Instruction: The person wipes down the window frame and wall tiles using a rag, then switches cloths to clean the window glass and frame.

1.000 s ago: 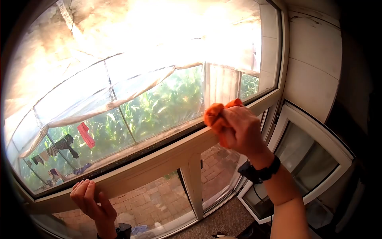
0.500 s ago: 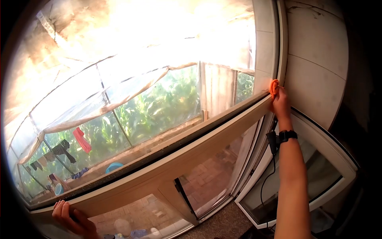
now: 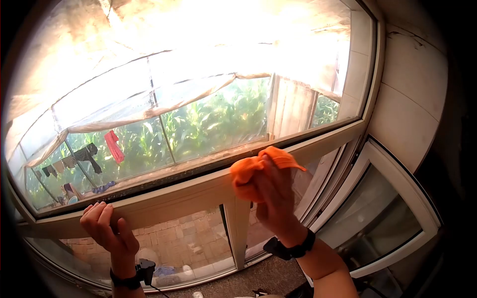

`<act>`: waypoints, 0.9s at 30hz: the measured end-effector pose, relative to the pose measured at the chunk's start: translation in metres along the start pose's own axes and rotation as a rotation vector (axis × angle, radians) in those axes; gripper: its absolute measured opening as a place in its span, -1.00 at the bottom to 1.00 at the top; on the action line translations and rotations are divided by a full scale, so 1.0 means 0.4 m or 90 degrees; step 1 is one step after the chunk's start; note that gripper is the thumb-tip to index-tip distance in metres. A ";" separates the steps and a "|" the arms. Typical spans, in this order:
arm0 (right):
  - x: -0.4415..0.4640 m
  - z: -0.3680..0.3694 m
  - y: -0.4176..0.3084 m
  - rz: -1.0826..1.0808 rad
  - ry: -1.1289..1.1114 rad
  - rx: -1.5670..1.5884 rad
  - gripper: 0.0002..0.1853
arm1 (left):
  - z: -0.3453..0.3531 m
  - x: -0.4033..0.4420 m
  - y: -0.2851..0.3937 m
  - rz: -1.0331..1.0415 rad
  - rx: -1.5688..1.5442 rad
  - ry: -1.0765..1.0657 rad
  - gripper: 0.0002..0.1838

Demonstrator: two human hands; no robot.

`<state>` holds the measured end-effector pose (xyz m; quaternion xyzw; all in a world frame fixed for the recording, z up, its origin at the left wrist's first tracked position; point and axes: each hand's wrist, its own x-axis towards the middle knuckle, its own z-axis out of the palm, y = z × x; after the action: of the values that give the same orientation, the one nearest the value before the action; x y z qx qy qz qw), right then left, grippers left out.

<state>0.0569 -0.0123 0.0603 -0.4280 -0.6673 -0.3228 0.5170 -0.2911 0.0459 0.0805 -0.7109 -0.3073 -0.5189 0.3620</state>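
My right hand (image 3: 274, 201) grips a bunched orange cloth (image 3: 247, 171) at the middle of the pale window frame rail (image 3: 198, 191). Part of the cloth sticks out past the fingers to the right. At the left end of the same rail, my left hand (image 3: 110, 229) hooks its fingers over the upper edge, with the thumb below. Both wrists carry black bands with a small device. Above the rail is the large glass pane (image 3: 208, 109), bounded by a dark seal.
An open window sash (image 3: 382, 218) swings inward at the right, beside a tiled wall (image 3: 410, 94). Lower panes show a brick-paved floor (image 3: 184, 243) outside. Behind the glass are green plants (image 3: 218, 114) and hanging laundry (image 3: 114, 146). Speckled flooring (image 3: 218, 288) lies below.
My right hand has moved left with the orange cloth, from the rail's right corner to its middle. My left hand stays on the rail; the view has shifted.
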 end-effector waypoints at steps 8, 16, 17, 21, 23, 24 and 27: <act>0.038 0.052 -0.157 -0.123 -0.112 0.025 -0.57 | -0.047 0.006 -0.034 0.002 -0.094 -0.051 -0.69; -0.018 -0.163 0.259 0.085 0.093 -0.182 -0.60 | -0.014 -0.023 -0.037 0.022 -0.045 -0.034 -0.66; -0.018 -0.192 0.330 0.122 0.135 -0.180 -0.59 | -0.010 -0.025 -0.036 0.023 -0.050 -0.031 -0.66; -0.039 -0.306 0.615 0.263 0.260 -0.186 -0.57 | -0.004 -0.029 -0.032 0.028 -0.003 -0.024 -0.65; -0.056 -0.353 0.758 0.358 0.285 -0.264 -0.62 | -0.006 -0.030 -0.027 0.016 0.022 -0.036 -0.64; -0.076 -0.389 0.850 0.464 0.287 -0.242 -0.62 | -0.003 -0.026 -0.025 0.029 0.024 -0.030 -0.63; -0.037 -0.418 0.871 0.710 0.351 -0.070 -0.60 | -0.005 -0.021 -0.022 0.033 0.036 -0.031 -0.62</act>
<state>0.4428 -0.0138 0.0850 -0.6390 -0.1680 -0.1364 0.7382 -0.3015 0.0486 0.0747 -0.7205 -0.3117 -0.4830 0.3878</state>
